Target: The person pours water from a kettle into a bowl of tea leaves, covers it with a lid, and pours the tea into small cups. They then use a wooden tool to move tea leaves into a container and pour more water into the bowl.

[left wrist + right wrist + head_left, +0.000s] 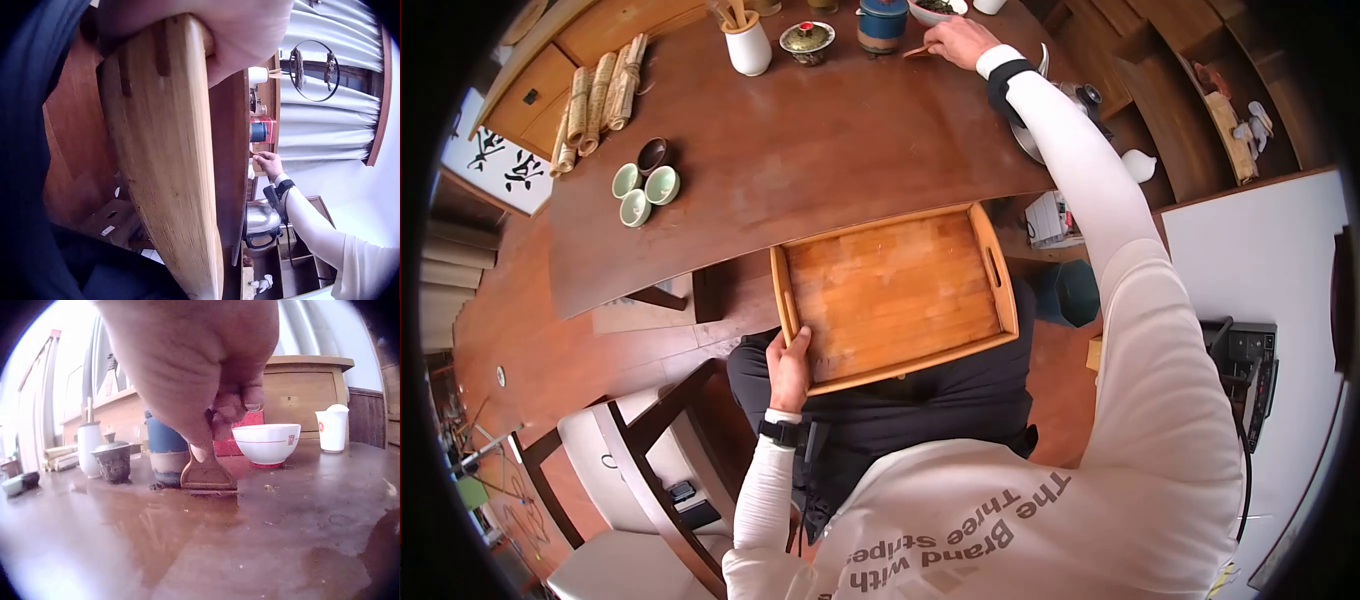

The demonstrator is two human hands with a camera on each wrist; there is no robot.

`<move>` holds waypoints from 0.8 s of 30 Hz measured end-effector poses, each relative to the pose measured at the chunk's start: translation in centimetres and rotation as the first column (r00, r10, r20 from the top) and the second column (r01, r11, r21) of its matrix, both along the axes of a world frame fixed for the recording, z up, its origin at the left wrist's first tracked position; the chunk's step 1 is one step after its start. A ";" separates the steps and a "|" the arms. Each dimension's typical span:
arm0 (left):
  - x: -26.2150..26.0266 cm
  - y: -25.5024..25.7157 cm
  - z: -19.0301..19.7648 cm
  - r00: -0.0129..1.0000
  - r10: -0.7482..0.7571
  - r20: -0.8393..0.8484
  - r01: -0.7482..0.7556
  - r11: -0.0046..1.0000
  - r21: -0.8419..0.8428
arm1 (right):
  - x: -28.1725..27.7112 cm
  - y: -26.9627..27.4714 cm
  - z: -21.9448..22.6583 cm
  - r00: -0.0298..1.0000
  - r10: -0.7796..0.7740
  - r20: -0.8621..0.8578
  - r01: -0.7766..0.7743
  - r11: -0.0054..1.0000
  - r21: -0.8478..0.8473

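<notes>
A shallow wooden tray [890,290] with handle slots rests across the lap, its far edge by the table edge. My left hand [790,365] grips its left side near the front corner, thumb over the rim. At the far right of the table, my right hand [962,42] pinches a flat wooden brush [209,474]. The brush's broad end is down at the tabletop, where small dark crumbs lie. Right behind it stand a blue canister [165,450] with a tan lower band and a white bowl [267,442] on a red base.
On the brown table [800,150] are a lidded bowl [807,42], a white tool holder [747,45], several small cups [662,185] and bamboo rolls [595,100]. A metal kettle [262,219] stands at the right. A chair [630,470] is at the left.
</notes>
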State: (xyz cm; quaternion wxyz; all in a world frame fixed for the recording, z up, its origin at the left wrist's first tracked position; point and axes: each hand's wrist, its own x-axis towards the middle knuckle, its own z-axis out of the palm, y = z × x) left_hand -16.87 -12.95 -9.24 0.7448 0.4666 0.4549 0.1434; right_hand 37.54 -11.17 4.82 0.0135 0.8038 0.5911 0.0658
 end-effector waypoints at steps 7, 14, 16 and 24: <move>4.1 -0.3 -1.8 1.000 0.001 -0.005 -0.001 1.000 -0.018 | -2.8 -3.8 -0.4 0.987 0.160 0.006 -0.159 0.984 -0.083; 4.6 -0.8 -3.4 0.999 -0.040 0.025 0.041 0.999 -0.014 | -15.0 -16.9 0.2 0.929 0.367 -0.050 -0.370 0.927 -0.056; 4.9 -0.8 -2.9 0.999 -0.042 0.009 0.042 0.999 0.033 | -18.0 -19.3 0.4 0.921 0.385 -0.063 -0.387 0.922 -0.026; 3.5 -0.8 -2.9 0.999 -0.044 0.014 0.044 0.999 0.011 | -20.5 -19.3 -0.3 0.878 0.300 -0.374 -0.342 0.939 -0.050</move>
